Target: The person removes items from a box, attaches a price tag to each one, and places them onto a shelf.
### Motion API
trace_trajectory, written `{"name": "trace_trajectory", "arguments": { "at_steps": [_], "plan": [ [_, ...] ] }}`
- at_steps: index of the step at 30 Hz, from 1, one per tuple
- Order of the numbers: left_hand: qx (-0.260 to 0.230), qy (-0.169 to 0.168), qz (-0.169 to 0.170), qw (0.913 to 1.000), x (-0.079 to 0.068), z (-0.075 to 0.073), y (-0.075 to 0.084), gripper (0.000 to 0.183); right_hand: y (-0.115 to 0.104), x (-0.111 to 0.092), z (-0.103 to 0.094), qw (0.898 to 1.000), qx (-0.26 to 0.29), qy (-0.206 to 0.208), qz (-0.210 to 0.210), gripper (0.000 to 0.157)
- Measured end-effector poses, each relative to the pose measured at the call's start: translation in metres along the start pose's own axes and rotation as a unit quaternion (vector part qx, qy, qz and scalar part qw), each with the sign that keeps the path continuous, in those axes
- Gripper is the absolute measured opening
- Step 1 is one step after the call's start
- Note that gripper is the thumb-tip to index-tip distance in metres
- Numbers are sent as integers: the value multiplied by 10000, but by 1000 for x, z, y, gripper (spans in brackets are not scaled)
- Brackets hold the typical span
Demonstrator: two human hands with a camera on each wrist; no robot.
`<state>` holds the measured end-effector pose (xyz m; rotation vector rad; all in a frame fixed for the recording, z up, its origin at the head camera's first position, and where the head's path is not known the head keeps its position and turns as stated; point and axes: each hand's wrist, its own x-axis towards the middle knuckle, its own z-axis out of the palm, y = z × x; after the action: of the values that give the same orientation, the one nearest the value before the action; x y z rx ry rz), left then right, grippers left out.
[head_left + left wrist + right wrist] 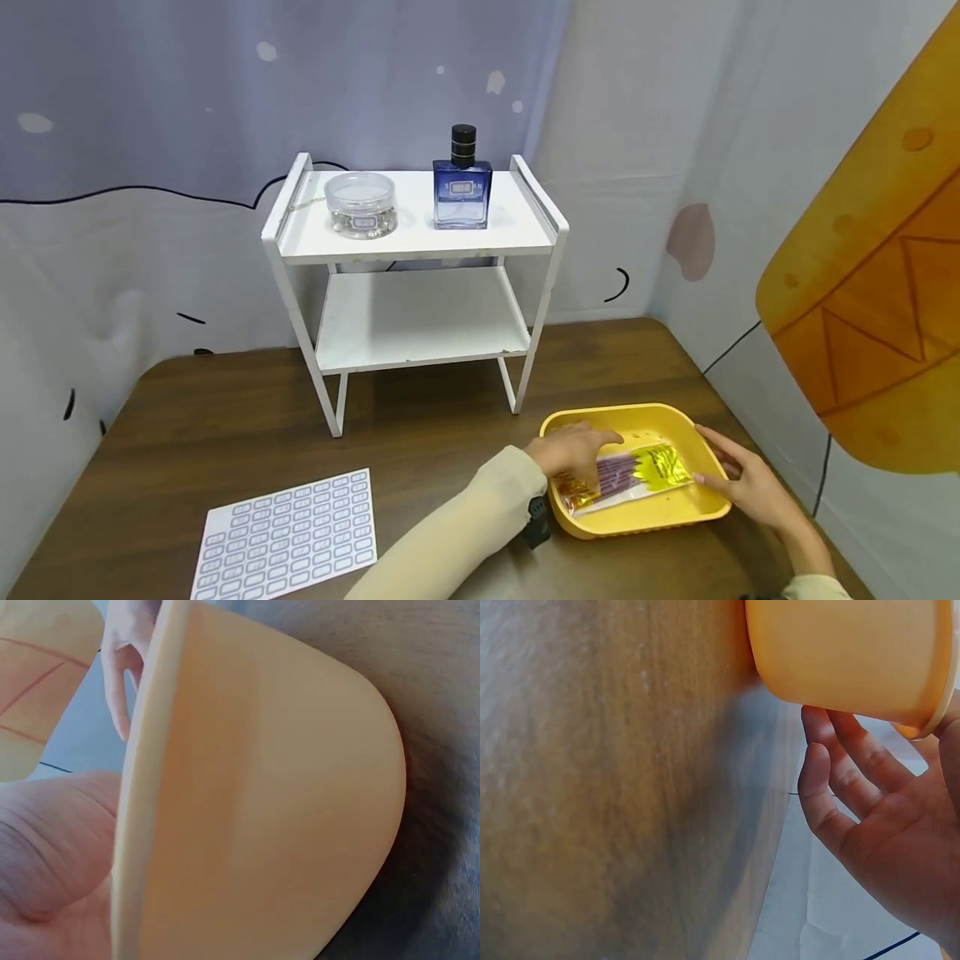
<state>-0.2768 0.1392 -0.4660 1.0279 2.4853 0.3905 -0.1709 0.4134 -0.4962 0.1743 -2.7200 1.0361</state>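
Note:
A yellow plastic basket (660,518) stands on the table at the right in the head view. Inside it lies a clear packet (617,475) of thin purple sticks with shiny gold ends. My left hand (572,454) reaches over the basket's left rim and down onto the packet's left end, index finger stretched out, thumb apart from it. In the left wrist view the basket wall hides those fingers. On the opposite side, my right hand (753,487) holds the basket by its right end, thumb at the rim and fingers along the outer wall, as the right wrist view shows.
A white two-tier shelf (420,317) stands at the back, bearing a round clear jar (362,204) and a blue perfume bottle (462,196) with a black cap. A sheet of small blue-framed labels (288,533) lies at the front left. Patterned curtains hang behind the table.

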Motion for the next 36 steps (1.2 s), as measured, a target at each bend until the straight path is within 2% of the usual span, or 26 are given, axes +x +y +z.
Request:
{"name": "trace_trajectory", "arguments": {
  "at_steps": [5,10,19,25,29,36],
  "plan": [
    [-149,37,-43,9999,2,1,2,84,-1,1,0,10000,72,-6,-30,72],
    [-331,64,82,9994,4,1,1,81,0,1,1,10000,42,0,-86,73],
    [-589,-138,270,9978,9,6,2,82,2,-1,2,9997,190,33,-113,74],
    [-549,-192,375,9976,11,9,0,90,6,-2,3,9985,501,60,-206,74],
    [-318,-208,496,9980,11,11,1,95,7,-2,2,9972,726,11,-184,74],
    [211,41,401,9990,8,13,5,97,5,0,3,9992,398,52,-53,74]
  ]
}}
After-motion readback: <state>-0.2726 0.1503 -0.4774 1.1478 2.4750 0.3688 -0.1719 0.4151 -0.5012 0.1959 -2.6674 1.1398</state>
